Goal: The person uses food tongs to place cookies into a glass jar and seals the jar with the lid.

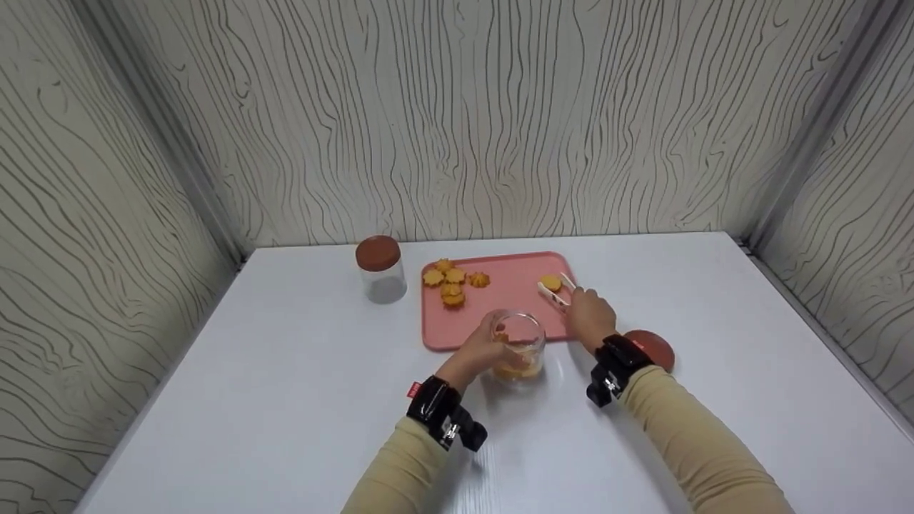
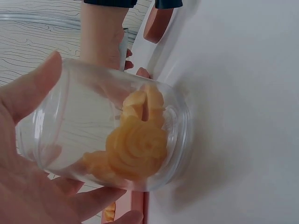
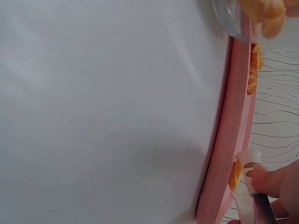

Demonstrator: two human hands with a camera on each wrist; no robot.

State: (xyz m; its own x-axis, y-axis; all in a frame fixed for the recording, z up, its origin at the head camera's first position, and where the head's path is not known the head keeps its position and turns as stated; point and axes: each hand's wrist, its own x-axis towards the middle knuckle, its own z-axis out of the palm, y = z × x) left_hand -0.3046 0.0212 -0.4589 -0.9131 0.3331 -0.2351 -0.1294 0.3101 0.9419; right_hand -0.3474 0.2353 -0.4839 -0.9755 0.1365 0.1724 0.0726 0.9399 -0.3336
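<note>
My left hand (image 1: 482,355) holds a clear open-topped jar (image 2: 88,112) around its side, fingers on one side and thumb on the other. Several golden swirl-shaped cookies (image 2: 138,147) lie in the bottom of this jar. With my right hand (image 1: 591,318) I grip a pair of tongs (image 1: 554,296) over the right part of a pink tray (image 1: 510,275). The white tong tips are spread, on either side of a round cookie (image 1: 550,283) lying on the tray. In the right wrist view, one patterned tong arm (image 3: 251,170) overlaps that cookie.
Several more cookies (image 1: 455,276) sit on the tray's left part. A second clear jar (image 1: 385,285) with a brown lid (image 1: 378,253) stands left of the tray. Another reddish-brown lid (image 1: 653,348) lies by my right wrist. A patterned wall (image 1: 457,143) rises behind the white table (image 1: 307,400).
</note>
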